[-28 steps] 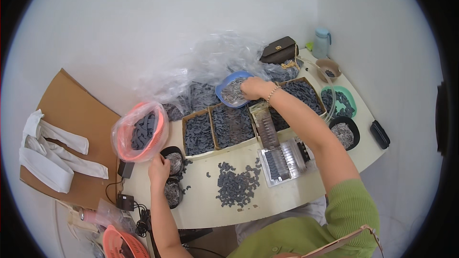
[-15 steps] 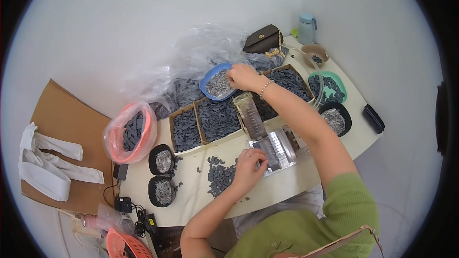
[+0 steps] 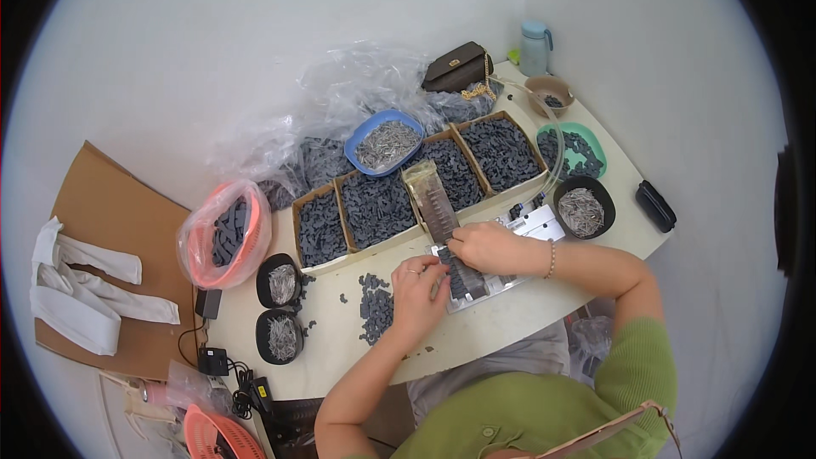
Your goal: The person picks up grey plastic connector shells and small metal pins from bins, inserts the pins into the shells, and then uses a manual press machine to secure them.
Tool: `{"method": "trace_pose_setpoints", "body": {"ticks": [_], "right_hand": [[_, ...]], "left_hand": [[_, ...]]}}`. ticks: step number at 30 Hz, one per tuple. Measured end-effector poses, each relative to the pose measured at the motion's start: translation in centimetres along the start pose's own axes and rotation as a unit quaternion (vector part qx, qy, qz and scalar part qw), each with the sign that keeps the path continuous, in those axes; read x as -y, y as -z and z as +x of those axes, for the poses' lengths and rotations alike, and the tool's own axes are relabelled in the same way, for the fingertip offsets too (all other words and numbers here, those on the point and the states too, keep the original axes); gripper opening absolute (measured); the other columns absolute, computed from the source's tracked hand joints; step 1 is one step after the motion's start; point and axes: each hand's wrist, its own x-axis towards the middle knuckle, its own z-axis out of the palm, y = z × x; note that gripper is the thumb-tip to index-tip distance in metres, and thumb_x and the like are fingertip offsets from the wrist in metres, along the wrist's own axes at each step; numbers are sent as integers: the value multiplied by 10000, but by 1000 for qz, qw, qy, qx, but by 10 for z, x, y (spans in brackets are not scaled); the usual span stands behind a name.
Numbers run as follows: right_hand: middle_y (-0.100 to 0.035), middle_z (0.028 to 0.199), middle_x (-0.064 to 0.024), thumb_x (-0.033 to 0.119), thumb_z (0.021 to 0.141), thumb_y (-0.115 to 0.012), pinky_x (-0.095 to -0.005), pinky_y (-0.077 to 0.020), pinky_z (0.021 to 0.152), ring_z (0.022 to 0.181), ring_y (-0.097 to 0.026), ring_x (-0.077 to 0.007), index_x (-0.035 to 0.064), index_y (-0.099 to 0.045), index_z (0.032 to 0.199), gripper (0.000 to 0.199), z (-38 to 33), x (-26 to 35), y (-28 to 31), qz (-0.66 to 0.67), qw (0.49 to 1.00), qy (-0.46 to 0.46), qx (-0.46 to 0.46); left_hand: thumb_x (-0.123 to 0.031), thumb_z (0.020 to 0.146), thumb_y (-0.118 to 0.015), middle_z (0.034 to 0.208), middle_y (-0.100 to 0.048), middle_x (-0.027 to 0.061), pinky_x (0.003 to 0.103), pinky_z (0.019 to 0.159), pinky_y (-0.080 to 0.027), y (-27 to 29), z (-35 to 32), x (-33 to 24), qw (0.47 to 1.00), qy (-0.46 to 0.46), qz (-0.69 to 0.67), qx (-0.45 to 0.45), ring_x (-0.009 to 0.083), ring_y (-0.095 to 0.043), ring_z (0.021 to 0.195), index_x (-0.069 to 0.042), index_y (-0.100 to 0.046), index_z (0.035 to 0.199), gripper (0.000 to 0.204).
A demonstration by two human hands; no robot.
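My right hand (image 3: 497, 248) is over the metal fixture (image 3: 501, 285), its fingers pinched together at the row of dark grey small parts (image 3: 461, 276) lying in it. Whatever sits between those fingertips is too small to make out. At the fixture's left end, my left hand (image 3: 418, 299) is curled with thumb and fingers drawn together; any piece in it is hidden. Behind the fixture stands a long clear slotted holder (image 3: 433, 202). To the left of my left hand lies a loose heap of dark grey small parts (image 3: 375, 310). A blue tray (image 3: 354, 158) of thin metal pins rests beyond.
Divided cardboard boxes (image 3: 340, 214) of grey parts line the back. Black bowls of metal pins (image 3: 280, 285) stand left, another (image 3: 584, 206) right. A green tray (image 3: 600, 138), a blue flask (image 3: 535, 49) and a dark handbag (image 3: 459, 68) are farther back. A pink basket (image 3: 191, 242) is left.
My right hand has come back from the blue tray of pins to the fixture. The left hand has shifted a little left along it. The whole view has also moved slightly.
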Motion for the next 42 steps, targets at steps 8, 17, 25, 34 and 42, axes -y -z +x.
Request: {"method": "trace_pose_setpoints", "body": {"ticks": [8, 17, 25, 34, 42], "right_hand": [[-588, 873, -77, 190, 755, -674, -385, -474, 744, 859, -584, -251, 55, -624, 876, 188, -16, -2, -14, 44, 994, -4, -96], [-577, 992, -52, 233, 729, -720, -366, -407, 800, 980, -516, -232, 66, -655, 1056, 374, -48, 14, 0, -19, 993, -9, -119], [-582, 1023, -74, 175, 768, -618, -358, -407, 811, 979, -531, -232, 37, -639, 1080, 341, -40, 11, -7, -21, 993, -16, -114], [-580, 1007, -95, 163, 788, -536, -329, -401, 769, 911, -527, -214, -49, -612, 1085, 373, -32, 16, -10, -116, 987, 3, -109], [-569, 993, -105, 141, 785, -529, -326, -400, 752, 906, -522, -217, -74, -589, 1125, 407, -34, 21, -8, -132, 986, -3, -97]], "left_hand": [[-296, 821, -652, 1419, -325, 251, 482, 1042, -273, -16, -9, -4, 988, -32, 116, 101, 398, -339, 1289, 76, -408, 1337, 681], [-411, 814, -651, 1445, -299, 248, 498, 1058, -242, -12, -5, -8, 987, -30, 122, 100, 390, -305, 1320, 65, -360, 1371, 788], [-411, 801, -667, 1444, -298, 247, 511, 1050, -253, -16, -12, -6, 986, -48, 119, 106, 394, -311, 1320, 55, -381, 1361, 782], [-427, 808, -657, 1441, -298, 251, 515, 1053, -247, -16, -20, -13, 981, -55, 125, 138, 401, -310, 1319, 28, -395, 1366, 767], [-395, 818, -657, 1447, -280, 250, 512, 1062, -228, -15, -16, -9, 988, -34, 99, 111, 411, -291, 1324, -22, -391, 1386, 730]]}}
